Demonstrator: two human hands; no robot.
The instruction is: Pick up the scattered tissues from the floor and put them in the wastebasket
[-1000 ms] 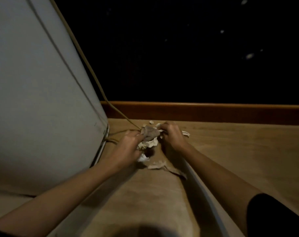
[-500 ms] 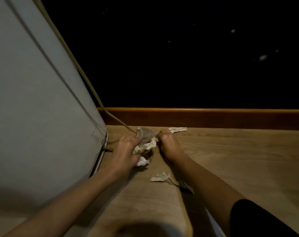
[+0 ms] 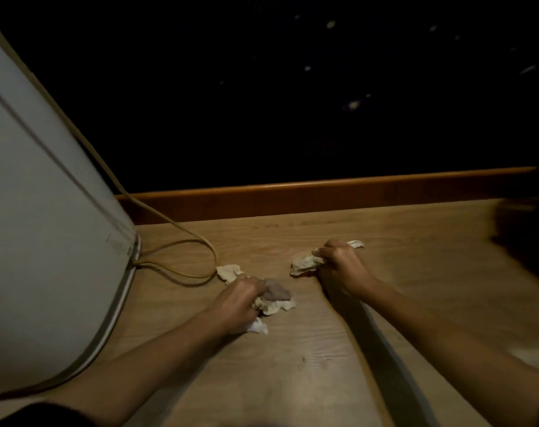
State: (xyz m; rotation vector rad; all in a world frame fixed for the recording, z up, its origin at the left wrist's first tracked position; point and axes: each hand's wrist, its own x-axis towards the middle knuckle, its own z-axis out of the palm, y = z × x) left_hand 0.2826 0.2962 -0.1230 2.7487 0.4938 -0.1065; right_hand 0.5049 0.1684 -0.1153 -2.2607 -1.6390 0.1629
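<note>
Both hands rest on a wooden floor (image 3: pixel 293 374) in dim light. My left hand (image 3: pixel 240 298) is closed on a bunch of crumpled tissues (image 3: pixel 276 298), white and greyish, that stick out to its right and below it. One more crumpled tissue (image 3: pixel 228 271) lies just beyond its fingers. My right hand (image 3: pixel 342 266) grips a crumpled white tissue (image 3: pixel 305 263) whose ends poke out on both sides of the fist. No wastebasket is in view.
A large white appliance (image 3: pixel 46 241) fills the left side. A yellowish cable (image 3: pixel 182 241) runs down from it and loops on the floor near the left hand. A wooden baseboard (image 3: pixel 323 195) runs under a dark wall.
My hands have drawn apart: the left came back toward me with its tissues, and the right moved to the right with a tissue. The view shifted, and the cable loop now shows.
</note>
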